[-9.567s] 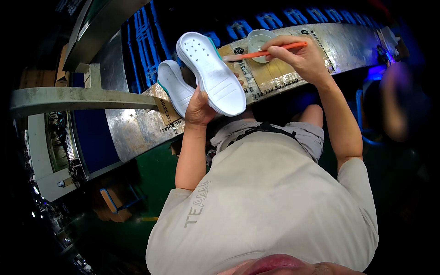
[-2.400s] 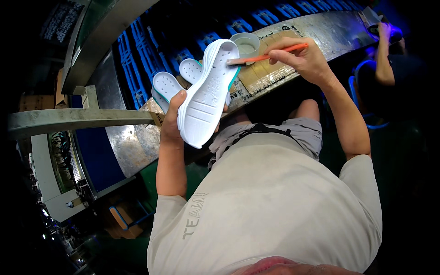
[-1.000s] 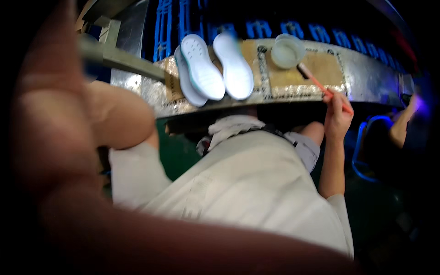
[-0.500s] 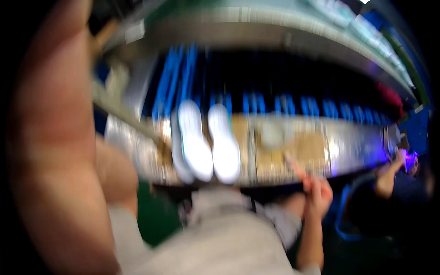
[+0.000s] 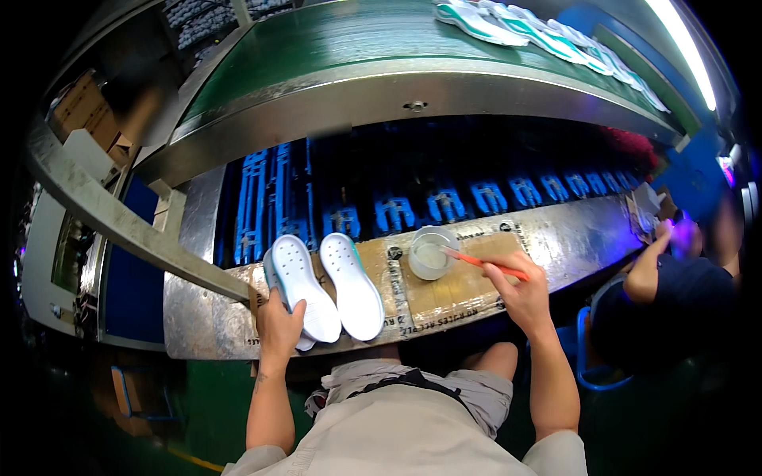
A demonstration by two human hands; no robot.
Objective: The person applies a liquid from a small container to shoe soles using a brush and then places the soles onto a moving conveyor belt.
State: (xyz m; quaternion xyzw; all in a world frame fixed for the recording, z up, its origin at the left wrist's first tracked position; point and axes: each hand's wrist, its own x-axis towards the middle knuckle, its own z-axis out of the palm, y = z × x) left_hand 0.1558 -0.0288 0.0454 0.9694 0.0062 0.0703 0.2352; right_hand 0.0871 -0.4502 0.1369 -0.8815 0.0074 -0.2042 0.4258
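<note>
My left hand [image 5: 278, 324] is at the left edge of a white shoe sole [image 5: 305, 293], its thumb over the top face and its fingers along the side. Part of another sole shows beneath that one. Just to the right lies a second white sole [image 5: 353, 293] with a green edge and small holes towards its far end. My right hand [image 5: 525, 292] pinches the orange handle of a thin brush [image 5: 470, 259]. The brush's tip reaches into a translucent cup [image 5: 433, 271] holding a pale liquid.
Brown cardboard [image 5: 444, 309] is taped onto the metal ledge [image 5: 571, 230]. Beyond it run blue racks [image 5: 444, 204] under a green conveyor [image 5: 333, 55] carrying more soles [image 5: 524, 32]. A metal bar [image 5: 135, 214] slants in at left. A co-worker [image 5: 667, 282] sits at right.
My left hand has come down from close in front of the camera to the left sole. My right hand has moved forward, and the brush now reaches the cup.
</note>
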